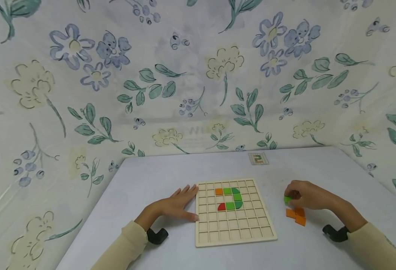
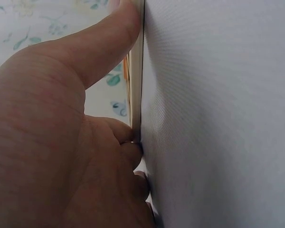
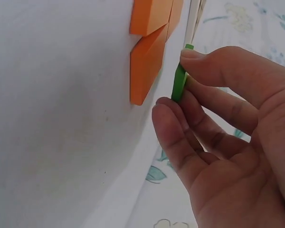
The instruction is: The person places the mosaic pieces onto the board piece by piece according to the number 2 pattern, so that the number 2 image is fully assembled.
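Floral cloth (image 1: pixel 198 78) fills the twelve o'clock side of the head view, beyond a white table (image 1: pixel 170 168). On the table lies a wooden grid board (image 1: pixel 214 228), with orange, green and red pieces (image 1: pixel 230 206) set in some cells. At the board's nine o'clock side, the left hand (image 1: pixel 179 204) rests with fingers spread, its index finger near the ten o'clock corner and its thumb touching the edge at about eight. At three o'clock of the board, the right hand (image 1: pixel 307 195) has its fingers curled, pinching. A small patterned card (image 1: pixel 258 158) lies at one o'clock from the board. Loose orange tiles (image 1: pixel 300 220) lie grouped near five o'clock of the right fingertips. The green tile (image 3: pixel 179 80) is between right thumb and fingers: in the right wrist view, the thumb presses its twelve o'clock end, fingertips its six o'clock end. Whether it touches the table, I cannot tell.
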{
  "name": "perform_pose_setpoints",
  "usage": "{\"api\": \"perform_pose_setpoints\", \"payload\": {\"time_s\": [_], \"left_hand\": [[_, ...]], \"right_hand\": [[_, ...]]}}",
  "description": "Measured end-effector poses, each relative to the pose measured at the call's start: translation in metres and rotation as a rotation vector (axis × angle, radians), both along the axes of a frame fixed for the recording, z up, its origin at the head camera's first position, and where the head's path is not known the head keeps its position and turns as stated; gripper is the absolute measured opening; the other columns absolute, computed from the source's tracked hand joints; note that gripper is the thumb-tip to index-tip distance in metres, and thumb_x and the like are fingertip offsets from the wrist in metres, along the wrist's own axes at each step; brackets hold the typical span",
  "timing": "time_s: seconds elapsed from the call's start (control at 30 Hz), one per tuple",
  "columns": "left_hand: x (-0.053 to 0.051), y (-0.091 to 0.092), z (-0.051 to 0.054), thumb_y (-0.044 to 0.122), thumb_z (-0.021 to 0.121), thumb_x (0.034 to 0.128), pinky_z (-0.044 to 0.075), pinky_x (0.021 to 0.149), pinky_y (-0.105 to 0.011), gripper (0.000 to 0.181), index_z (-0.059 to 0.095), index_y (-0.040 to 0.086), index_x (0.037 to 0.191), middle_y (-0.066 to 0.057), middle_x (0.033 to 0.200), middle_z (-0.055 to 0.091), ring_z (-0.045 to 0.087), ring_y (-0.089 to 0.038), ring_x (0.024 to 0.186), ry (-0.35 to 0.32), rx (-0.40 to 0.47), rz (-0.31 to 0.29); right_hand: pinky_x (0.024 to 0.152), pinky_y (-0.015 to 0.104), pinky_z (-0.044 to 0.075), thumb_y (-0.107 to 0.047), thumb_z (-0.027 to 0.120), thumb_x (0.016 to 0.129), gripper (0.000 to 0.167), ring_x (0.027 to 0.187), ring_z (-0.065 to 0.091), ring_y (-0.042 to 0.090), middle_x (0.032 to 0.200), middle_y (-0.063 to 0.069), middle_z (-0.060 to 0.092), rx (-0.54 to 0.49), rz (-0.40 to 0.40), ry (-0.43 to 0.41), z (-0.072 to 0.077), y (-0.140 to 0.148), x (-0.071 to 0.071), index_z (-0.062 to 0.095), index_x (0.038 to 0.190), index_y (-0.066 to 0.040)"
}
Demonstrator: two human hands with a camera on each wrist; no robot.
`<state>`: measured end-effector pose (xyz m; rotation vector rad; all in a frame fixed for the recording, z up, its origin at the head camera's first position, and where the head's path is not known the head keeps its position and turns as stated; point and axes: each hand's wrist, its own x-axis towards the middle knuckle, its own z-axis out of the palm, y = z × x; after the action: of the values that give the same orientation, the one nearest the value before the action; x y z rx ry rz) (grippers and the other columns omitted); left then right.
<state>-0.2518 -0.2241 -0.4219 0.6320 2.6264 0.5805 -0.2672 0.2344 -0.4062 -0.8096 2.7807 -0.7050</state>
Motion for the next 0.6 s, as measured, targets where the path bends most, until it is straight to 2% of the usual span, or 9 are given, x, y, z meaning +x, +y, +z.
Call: {"api": "perform_pose_setpoints", "payload": {"time_s": [0.33,0.6], "left_hand": [[-0.001,0.001,0.000,0.059,0.070,0.0846,-0.001,0.127,-0.052,0.110,0.011,0.007,0.161,-0.009,0.170,0.005,-0.003,-0.030,0.157,0.004,0.001,0.011],[-0.001,0.001,0.000,0.059,0.071,0.0841,0.000,0.127,-0.053,0.111,0.010,0.006,0.161,-0.009,0.169,0.006,-0.002,-0.031,0.157,0.005,0.003,0.010]], "right_hand": [[0.069,0.018,0.052,-0.005,0.075,0.082,0.018,0.080,0.052,0.009,0.090,-0.004,0.060,-0.022,0.059,0.066,0.004,-0.004,-0.001,0.068,0.099,-0.009],[0.069,0.018,0.052,-0.006,0.074,0.084,0.017,0.080,0.052,0.007,0.090,-0.004,0.060,-0.033,0.089,0.080,0.004,-0.011,-0.004,0.067,0.099,-0.009]]}}
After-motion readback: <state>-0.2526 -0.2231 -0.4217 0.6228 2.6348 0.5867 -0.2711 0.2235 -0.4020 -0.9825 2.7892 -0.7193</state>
